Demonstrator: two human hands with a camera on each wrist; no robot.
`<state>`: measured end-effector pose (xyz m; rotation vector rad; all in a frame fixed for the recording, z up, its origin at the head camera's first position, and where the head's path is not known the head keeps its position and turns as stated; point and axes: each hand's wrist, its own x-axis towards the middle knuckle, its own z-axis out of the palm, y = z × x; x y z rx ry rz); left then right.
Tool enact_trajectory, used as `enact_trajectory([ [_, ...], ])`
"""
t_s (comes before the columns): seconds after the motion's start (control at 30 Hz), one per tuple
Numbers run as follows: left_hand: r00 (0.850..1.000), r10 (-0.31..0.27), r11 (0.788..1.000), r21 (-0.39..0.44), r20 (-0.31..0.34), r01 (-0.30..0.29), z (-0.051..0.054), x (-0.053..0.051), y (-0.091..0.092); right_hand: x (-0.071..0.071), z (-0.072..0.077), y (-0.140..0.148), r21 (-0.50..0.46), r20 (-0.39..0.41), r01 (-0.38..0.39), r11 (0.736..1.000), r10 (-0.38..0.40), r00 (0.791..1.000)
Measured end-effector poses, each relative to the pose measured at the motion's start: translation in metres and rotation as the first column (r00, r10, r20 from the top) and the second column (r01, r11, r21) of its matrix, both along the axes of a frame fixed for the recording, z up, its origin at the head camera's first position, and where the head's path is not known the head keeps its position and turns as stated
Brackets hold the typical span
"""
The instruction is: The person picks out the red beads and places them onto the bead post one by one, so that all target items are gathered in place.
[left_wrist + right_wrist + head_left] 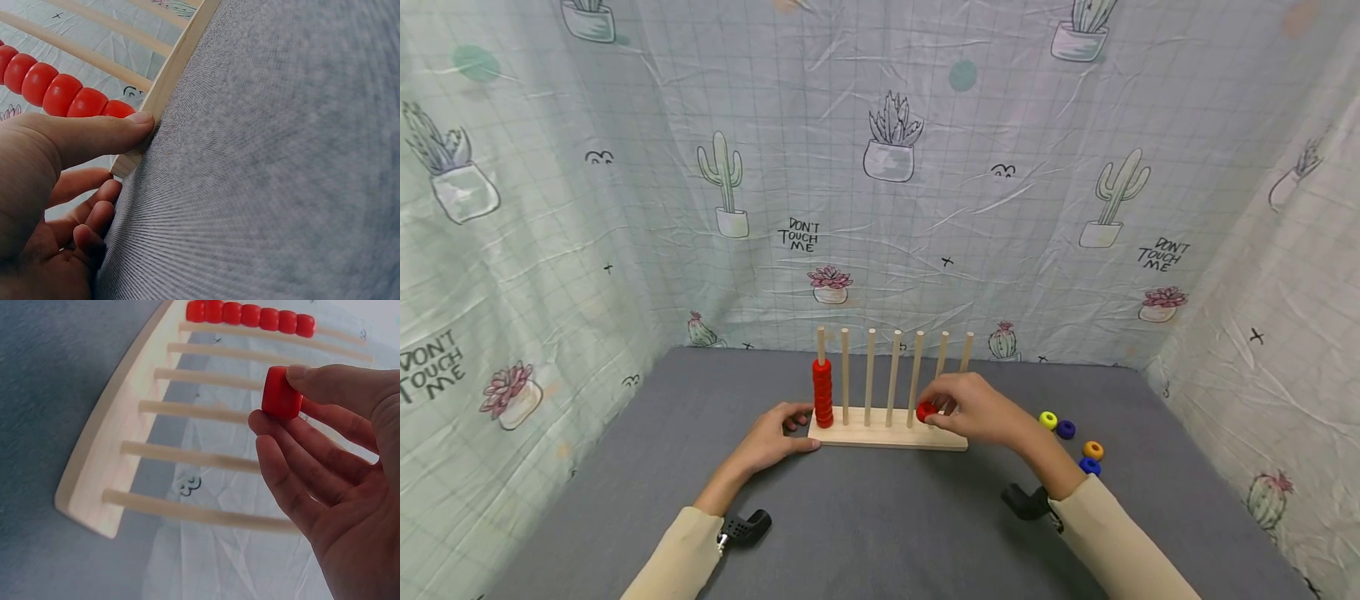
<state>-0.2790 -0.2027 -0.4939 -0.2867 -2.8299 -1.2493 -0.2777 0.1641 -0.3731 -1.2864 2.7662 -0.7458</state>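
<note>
A wooden bead rack with several upright pegs stands on the table, its base [887,435] a pale flat board. Its leftmost peg carries a stack of red beads [823,395], also visible in the right wrist view. My left hand [769,437] grips the base's left end, the thumb [106,134] on the front edge and the other fingers curled by the corner. Between thumb and fingertips, my right hand [973,410] pinches a single red bead [282,392], held in front of the right-hand pegs and off any peg.
Right of the rack, loose beads lie on the grey table [880,517]: a yellow bead [1048,420], a purple bead [1065,429], an orange bead [1093,450] and a blue bead [1089,467] near the right forearm. A printed cloth [925,250] hangs behind and at both sides.
</note>
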Motion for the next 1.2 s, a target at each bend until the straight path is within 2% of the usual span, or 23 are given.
enact_trajectory([
  [0.27, 1.0, 0.004, 1.0, -0.004, 0.005, -0.004, 0.0, 0.001, 0.0, 0.0, 0.008, -0.016, -0.007, 0.016, -0.021, 1.0, 0.021, 1.0],
  [0.53, 1.0, 0.001, 1.0, -0.003, 0.006, -0.001, 0.0, 0.001, 0.001, -0.001, 0.014, -0.031, -0.014, -0.01, -0.056, 0.998, 0.056, 0.998],
  [1.2, 1.0, 0.019, 1.0, -0.01, 0.019, -0.019, 0.0, 0.001, 0.001, -0.003, 0.044, -0.068, -0.003, -0.062, -0.144, 0.99, 0.144, 0.988],
])
